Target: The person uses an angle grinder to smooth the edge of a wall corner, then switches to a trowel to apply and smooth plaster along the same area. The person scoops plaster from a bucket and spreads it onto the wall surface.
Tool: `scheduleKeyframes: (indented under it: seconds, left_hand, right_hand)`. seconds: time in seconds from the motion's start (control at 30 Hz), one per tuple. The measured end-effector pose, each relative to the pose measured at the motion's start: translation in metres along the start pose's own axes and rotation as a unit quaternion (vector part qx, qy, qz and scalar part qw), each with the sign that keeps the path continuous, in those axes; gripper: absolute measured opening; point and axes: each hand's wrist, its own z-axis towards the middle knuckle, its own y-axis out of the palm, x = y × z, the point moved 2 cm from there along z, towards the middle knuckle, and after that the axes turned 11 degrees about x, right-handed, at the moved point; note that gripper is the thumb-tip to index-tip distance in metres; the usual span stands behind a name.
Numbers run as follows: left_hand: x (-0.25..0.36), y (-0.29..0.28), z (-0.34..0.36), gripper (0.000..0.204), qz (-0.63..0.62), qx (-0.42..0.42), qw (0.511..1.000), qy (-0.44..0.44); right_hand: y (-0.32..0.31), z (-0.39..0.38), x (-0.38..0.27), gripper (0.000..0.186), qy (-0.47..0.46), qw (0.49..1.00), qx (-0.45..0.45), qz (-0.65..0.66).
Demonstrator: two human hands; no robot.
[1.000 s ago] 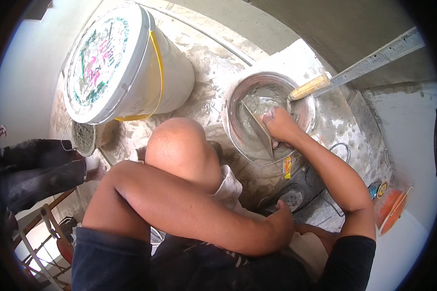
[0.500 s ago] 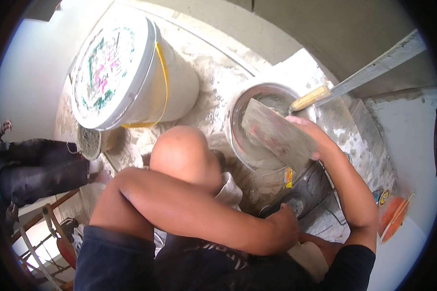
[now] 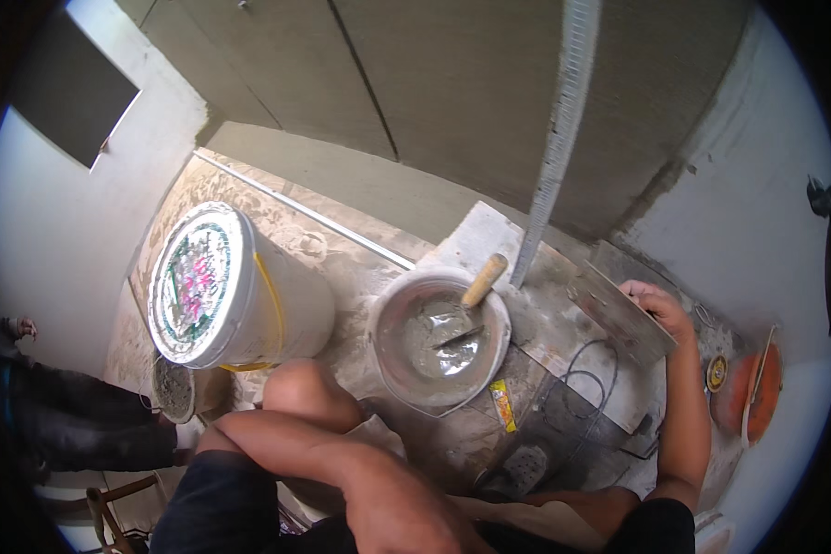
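My right hand (image 3: 656, 307) grips a flat rectangular plastering float (image 3: 620, 314), its face smeared with grey mortar, off to the right above a pale board. My left forearm crosses my raised knee, and my left hand (image 3: 404, 522) hangs low at the bottom edge, its fingers hidden from sight. A round bucket (image 3: 385, 365) in the middle holds wet grey mortar (image 3: 420, 337). Inside it leans a trowel, its wooden handle (image 3: 485, 280) resting up over the rim and its dark blade (image 3: 457, 338) in the mix.
A large white lidded bucket (image 3: 300, 309) with a yellow handle stands left. Behind the mortar bucket, a long metal straightedge (image 3: 559, 138) rises by the wall. A yellow packet (image 3: 502, 406), a black cable (image 3: 593, 346) and an orange container (image 3: 764, 397) lie around; a person's dark-trousered legs (image 3: 92, 415) show left.
My right hand has carried the float from over the mortar bucket out to the right. The view has shifted, and my left hand now appears lower, at the bottom edge.
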Motion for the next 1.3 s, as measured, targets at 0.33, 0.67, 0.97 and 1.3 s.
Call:
scheduleKeyframes:
  seconds: [0.33,0.67,0.97,1.3]
  left_hand:
    - [-0.013,-0.033,0.013,0.025,0.301,0.289,0.906,-0.068]
    - [-0.012,-0.031,0.039,0.018,0.152,0.004,0.986,-0.074]
    - [-0.028,-0.014,0.008,0.026,0.059,0.399,0.905,-0.138]
    - [-0.026,-0.006,0.003,0.024,0.001,0.463,0.867,-0.186]
  right_hand:
    - [-0.093,-0.030,0.064,0.041,0.053,0.983,0.151,0.091]
    - [-0.127,-0.049,0.104,0.030,0.092,0.940,0.265,0.193]
    - [-0.185,-0.010,0.158,0.034,0.133,0.946,0.265,0.130]
    - [-0.112,0.036,0.087,0.048,-0.071,0.857,0.170,-0.482]
